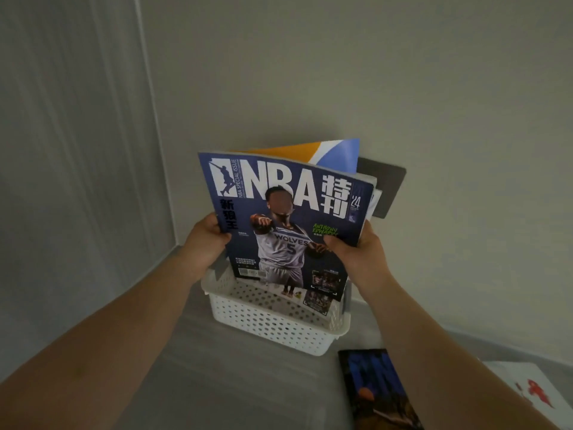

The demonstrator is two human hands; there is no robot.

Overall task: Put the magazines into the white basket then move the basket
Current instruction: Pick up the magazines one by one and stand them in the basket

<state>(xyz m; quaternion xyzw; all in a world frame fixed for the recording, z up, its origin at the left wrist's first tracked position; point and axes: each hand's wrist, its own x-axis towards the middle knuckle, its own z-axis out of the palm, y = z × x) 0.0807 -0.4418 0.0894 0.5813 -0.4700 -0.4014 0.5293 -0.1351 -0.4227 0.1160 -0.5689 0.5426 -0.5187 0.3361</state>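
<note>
A blue NBA magazine [288,209] stands upright with its bottom edge inside the white perforated basket [273,324] on the grey surface. Behind it stand other magazines, one with an orange and blue cover [328,150]. My left hand [204,240] grips the stack's left edge. My right hand [356,249] holds the right edge, thumb on the front cover. Both forearms reach in from the bottom of the view.
A dark magazine [378,389] lies flat on the surface to the basket's near right. A white sheet with a red figure [527,389] lies further right. A dark wall plate [387,187] sits behind the stack. Walls close in behind and to the left.
</note>
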